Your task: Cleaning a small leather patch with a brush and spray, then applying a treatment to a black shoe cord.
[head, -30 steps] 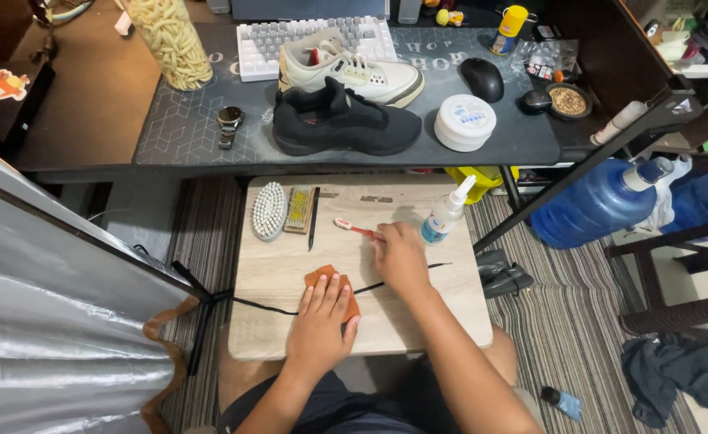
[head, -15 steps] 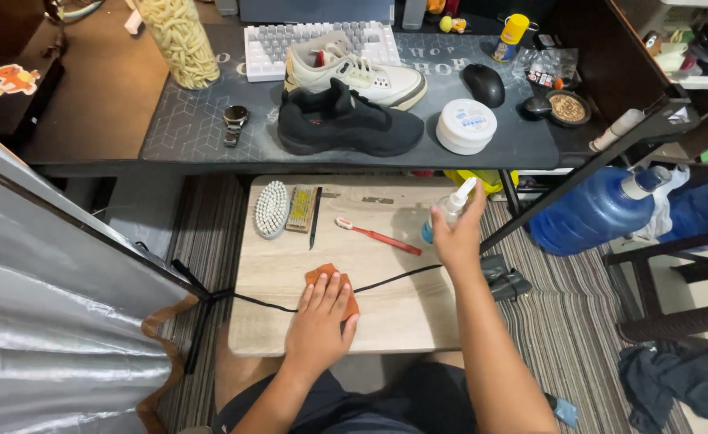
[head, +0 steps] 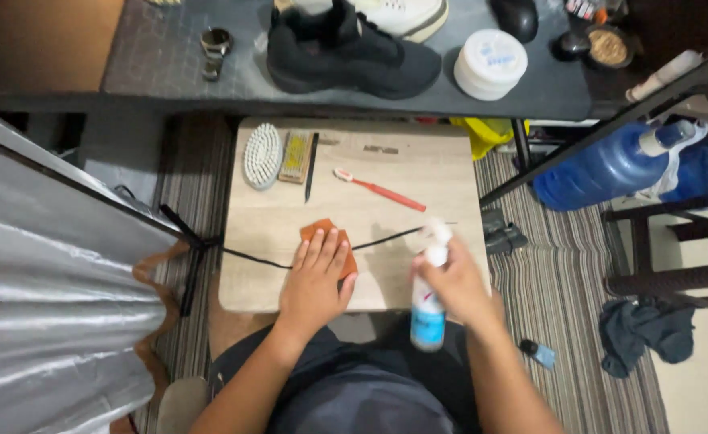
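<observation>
My left hand lies flat, fingers together, on an orange cloth over a black shoelace that runs across a small wooden table. My right hand grips a white spray bottle with a blue label near the table's front right corner, its nozzle pointing up toward the lace. A red toothbrush lies further back on the table.
At the table's far left lie an oval white brush, a small wooden brush and a black stick. A black shoe, a white shoe and a round white tub sit on the dark desk beyond. A blue water jug lies to the right.
My right hand left the red toothbrush on the table, reached to the spray bottle at the back right, and has brought it to the front. My left hand stayed on the cloth.
</observation>
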